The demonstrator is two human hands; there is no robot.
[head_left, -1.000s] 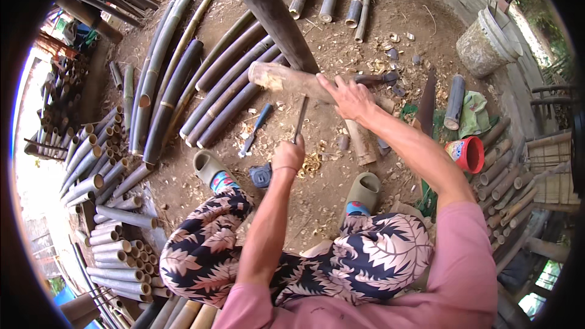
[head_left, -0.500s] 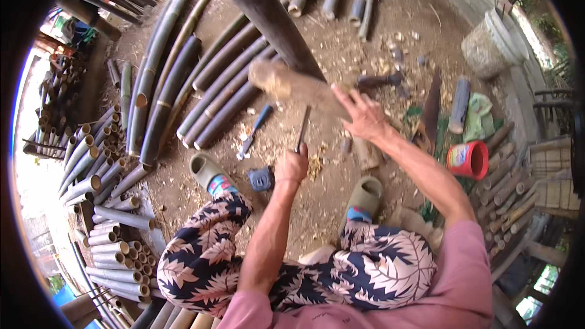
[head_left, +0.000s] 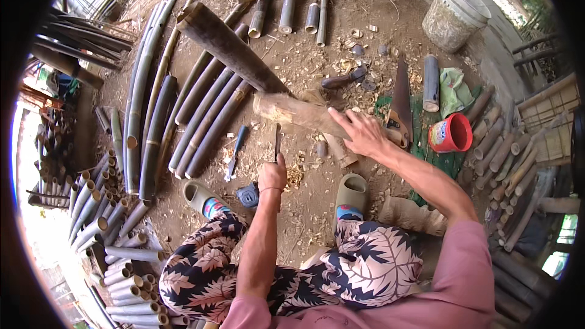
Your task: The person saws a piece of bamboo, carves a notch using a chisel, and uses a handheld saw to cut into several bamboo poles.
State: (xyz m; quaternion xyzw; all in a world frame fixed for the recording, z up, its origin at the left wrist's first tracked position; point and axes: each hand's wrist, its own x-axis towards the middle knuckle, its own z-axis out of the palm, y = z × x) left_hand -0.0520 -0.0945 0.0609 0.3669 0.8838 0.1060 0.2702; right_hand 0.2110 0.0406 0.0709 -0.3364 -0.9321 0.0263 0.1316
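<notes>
My left hand [head_left: 272, 175] is closed in a fist around a chisel [head_left: 278, 137], whose narrow dark blade points away from me. My right hand [head_left: 364, 131] grips the near end of a thick wooden club [head_left: 298, 113], its index finger stretched along the wood. The club is smeared by motion, and its left end looks pale and worn. Just beyond it, a thick dark bamboo pole [head_left: 234, 49] slants up toward the far left. The club and the wood about it hide the pole's lower end. A short wooden block [head_left: 340, 150] lies under the club.
On the ground lie a blue-handled chisel [head_left: 236, 152], a blue tape measure [head_left: 248, 195], a handsaw [head_left: 400, 100] and wood chips. At right stand a red tub [head_left: 450, 134] and a dirty white bucket [head_left: 448, 21]. Long bamboo poles [head_left: 145, 94] lie left; cut bamboo [head_left: 91, 228] is stacked there.
Most of the scene has shifted left in the picture as the view turned. My left fist with the chisel appears slightly lower and further left. The club stays in my right hand, blurred in both frames.
</notes>
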